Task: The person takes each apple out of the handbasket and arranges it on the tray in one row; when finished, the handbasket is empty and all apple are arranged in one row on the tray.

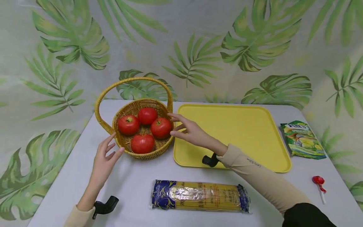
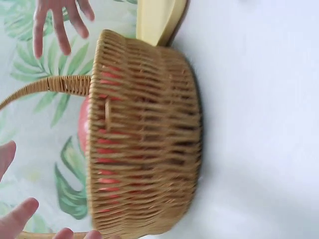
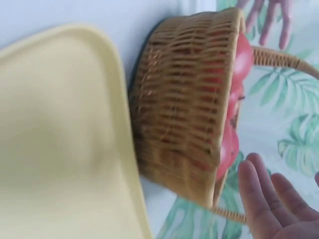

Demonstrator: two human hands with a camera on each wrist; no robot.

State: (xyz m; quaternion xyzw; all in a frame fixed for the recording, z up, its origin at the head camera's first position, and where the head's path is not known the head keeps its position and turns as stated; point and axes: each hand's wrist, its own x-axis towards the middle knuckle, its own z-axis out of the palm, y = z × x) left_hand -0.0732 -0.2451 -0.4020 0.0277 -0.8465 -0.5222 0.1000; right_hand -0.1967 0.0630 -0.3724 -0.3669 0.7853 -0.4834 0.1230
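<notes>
A woven wicker basket with a tall arched handle stands at the back left of the table, holding several red apples. My left hand is at the basket's front left, fingers spread and loosely bent, with nothing in its grasp. On the opposite side, my right hand reaches over the tray's left edge, its fingers near the basket's right rim. Contact with the rim is hard to tell there. Both wrist views show the basket's woven wall with the hands' fingers relaxed and holding nothing.
A yellow tray lies right of the basket, close beside it. In front is a pack of spaghetti. Toward the right edge are a green candy bag and a red lollipop. A leaf-patterned cloth hangs behind the table.
</notes>
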